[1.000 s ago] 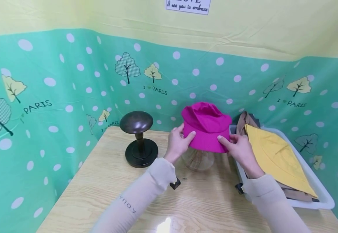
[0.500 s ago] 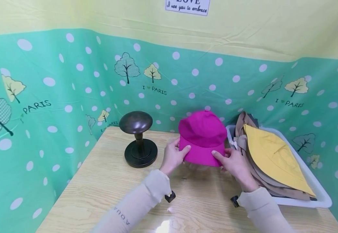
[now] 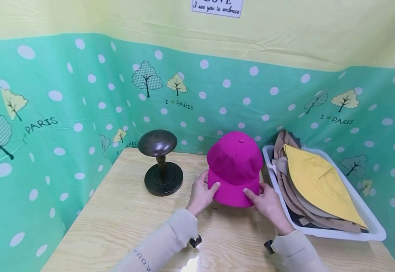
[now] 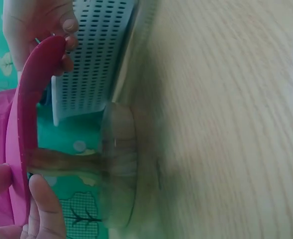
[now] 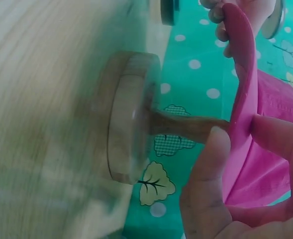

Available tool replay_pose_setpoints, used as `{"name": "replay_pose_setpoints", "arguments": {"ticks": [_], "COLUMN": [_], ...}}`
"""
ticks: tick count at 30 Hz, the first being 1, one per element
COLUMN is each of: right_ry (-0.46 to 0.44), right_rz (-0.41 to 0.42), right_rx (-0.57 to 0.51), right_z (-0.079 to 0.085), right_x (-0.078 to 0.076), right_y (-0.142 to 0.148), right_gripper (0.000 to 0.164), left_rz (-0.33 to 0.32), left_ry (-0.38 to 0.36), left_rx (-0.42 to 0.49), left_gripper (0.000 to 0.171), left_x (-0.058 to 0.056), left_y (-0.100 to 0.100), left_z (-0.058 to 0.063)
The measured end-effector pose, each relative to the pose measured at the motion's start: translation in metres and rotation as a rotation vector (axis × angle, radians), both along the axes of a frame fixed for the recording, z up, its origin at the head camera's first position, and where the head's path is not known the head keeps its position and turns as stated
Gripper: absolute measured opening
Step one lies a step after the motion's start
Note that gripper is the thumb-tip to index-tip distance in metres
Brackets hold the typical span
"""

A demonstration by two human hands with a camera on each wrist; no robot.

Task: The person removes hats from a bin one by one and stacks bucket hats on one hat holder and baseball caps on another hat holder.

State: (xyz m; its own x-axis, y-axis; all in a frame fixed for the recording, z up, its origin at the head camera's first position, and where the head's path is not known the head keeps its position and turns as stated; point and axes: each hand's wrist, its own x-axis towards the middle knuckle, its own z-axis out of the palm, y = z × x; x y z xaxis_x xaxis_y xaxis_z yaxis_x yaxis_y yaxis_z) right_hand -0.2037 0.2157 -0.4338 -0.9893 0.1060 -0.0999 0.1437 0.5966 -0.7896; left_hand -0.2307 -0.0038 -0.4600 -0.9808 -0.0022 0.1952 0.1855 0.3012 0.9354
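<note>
A magenta baseball cap point(image 3: 236, 158) faces me in the head view, its crown full and rounded and its brim toward me. My left hand point(image 3: 200, 194) pinches the left side of the brim, thumb on top and fingers beneath. At the right side of the brim, my right hand point(image 3: 268, 203) pinches it the same way. Under the cap stands a wooden hat stand; both wrist views show its post point(image 5: 186, 125) rising into the cap from a round base point(image 4: 120, 169). The cap hides the top of this stand.
Left of the cap stands a dark hat stand point(image 3: 160, 143) with a mushroom-shaped top. A white basket point(image 3: 375, 230) at the right holds a yellow hat point(image 3: 319, 177) over several brown and grey ones. A patterned cloth point(image 3: 190, 87) hangs behind the wooden table point(image 3: 122, 219).
Both hands have drawn the cap's brim down and toward me over the wooden stand. The crown, creased and dented a second ago, is now smooth and rounded.
</note>
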Motion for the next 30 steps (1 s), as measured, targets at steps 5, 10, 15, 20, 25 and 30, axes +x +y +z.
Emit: {"name": "replay_pose_setpoints", "arguments": {"ticks": [5,10,15,20,25,30], "right_ry": [0.071,0.103,0.124,0.131,0.110,0.075], "right_rz": [-0.012,-0.021,-0.015,-0.003,-0.004,-0.018], "right_rx": [0.064,0.092,0.064,0.037,0.037,0.047], "right_z": [-0.007,-0.017,-0.028,-0.034,-0.038,-0.041], "right_x": [-0.001,-0.005,-0.009,-0.010,-0.011,-0.010], "right_y": [-0.001,-0.004,-0.005,-0.005,-0.004,-0.001], "right_gripper": [0.068,0.070,0.068,0.072,0.075,0.078], "left_rz": [0.024,0.051,0.058,0.068,0.062,0.059], "left_ry": [-0.017,-0.021,-0.048,-0.070,-0.059,-0.063], "left_rx": [-0.038,-0.087,-0.114,-0.149,-0.165,-0.172], "left_gripper": [0.057,0.061,0.067,0.067,0.068,0.069], "left_x": [-0.002,-0.004,-0.003,-0.002,-0.002,-0.001], "left_y": [0.001,0.002,0.004,0.005,0.004,0.003], "left_z": [-0.006,-0.014,-0.019,-0.020,-0.024,-0.026]}}
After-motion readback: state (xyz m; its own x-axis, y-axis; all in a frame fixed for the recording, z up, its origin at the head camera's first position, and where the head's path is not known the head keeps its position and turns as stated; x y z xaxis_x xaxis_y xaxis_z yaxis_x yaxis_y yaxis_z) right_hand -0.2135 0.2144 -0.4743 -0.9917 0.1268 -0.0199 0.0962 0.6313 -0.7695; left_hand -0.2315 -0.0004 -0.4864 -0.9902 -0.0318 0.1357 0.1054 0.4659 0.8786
